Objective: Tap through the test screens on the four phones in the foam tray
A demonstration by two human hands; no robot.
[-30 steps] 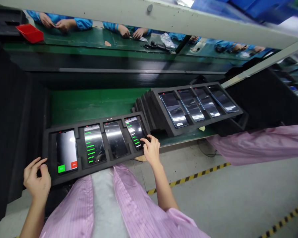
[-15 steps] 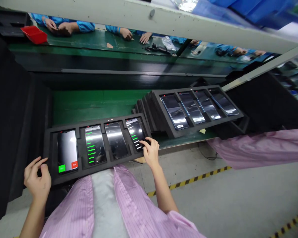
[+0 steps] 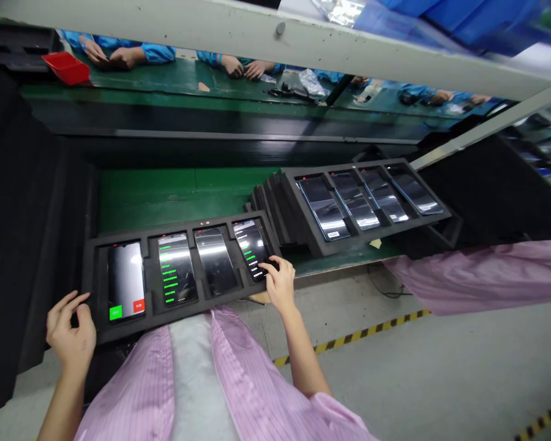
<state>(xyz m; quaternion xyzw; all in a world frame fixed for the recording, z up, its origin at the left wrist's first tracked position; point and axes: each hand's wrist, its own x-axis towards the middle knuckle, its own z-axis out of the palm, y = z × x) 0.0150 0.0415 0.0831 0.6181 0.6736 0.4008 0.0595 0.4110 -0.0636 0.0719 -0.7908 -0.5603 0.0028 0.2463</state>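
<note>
four phones (image 3: 126,275) slotted in my tray (image 3: 150,269), probably against sliding; right hand (image 3: 280,285) loosely open at rightmost phone (image 3: 249,245); left hand (image 3: 71,327) half-open by tray's left.

Free room lies over the green surface (image 3: 179,196) behind the near foam phone tray (image 3: 152,282), with black barrier (image 3: 22,214) left, stacked foam trays (image 3: 279,211) right, white beam (image 3: 211,30) beyond, right hand (image 3: 281,283) at near tray's right end.
</note>
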